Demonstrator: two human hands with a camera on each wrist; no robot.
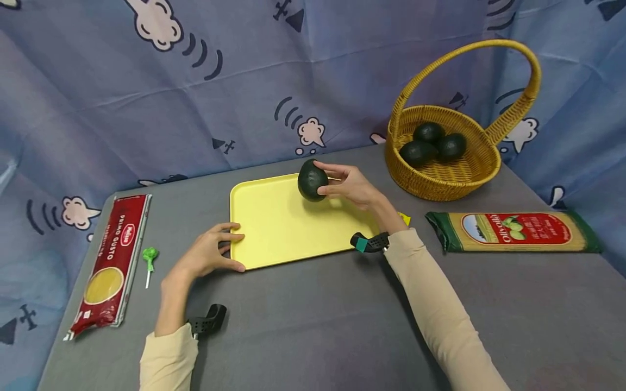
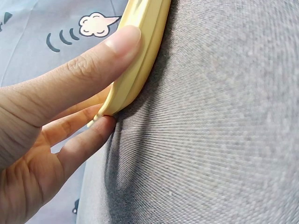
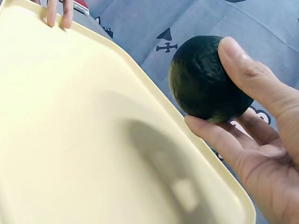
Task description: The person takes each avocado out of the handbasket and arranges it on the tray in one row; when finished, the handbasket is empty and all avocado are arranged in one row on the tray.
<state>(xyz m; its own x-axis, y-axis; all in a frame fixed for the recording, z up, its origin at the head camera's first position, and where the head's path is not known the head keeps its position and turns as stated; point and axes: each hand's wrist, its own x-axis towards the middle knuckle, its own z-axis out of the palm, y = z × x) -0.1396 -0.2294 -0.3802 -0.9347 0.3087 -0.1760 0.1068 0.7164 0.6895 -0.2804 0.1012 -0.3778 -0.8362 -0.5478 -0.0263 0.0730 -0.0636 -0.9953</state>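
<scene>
The grey surface [image 1: 313, 326] carries a yellow tray [image 1: 274, 228], with a wicker basket [image 1: 442, 182] standing apart to its far right that holds three dark avocados [image 1: 432, 142]. Two pasta packets lie flat: a red one [image 1: 114, 260] at the left edge, a green one [image 1: 513, 232] at the right. The left hand [image 1: 210, 252] grips the tray's near left corner, thumb on the rim and fingers against its underside. The right hand [image 1: 349, 184] holds one avocado [image 1: 312, 180] between thumb and fingers, above the tray's far edge and clear of the tray floor. The avocado appears firm, rounded and fairly light, with a pebbled skin that should give good friction; grasp it across its widest part, as excess pressure may bruise it. A small green lollipop [image 1: 149, 257] lies beside the red packet. The tray's near right corner is hidden behind the right forearm, and a small yellow item past that corner cannot be identified.
</scene>
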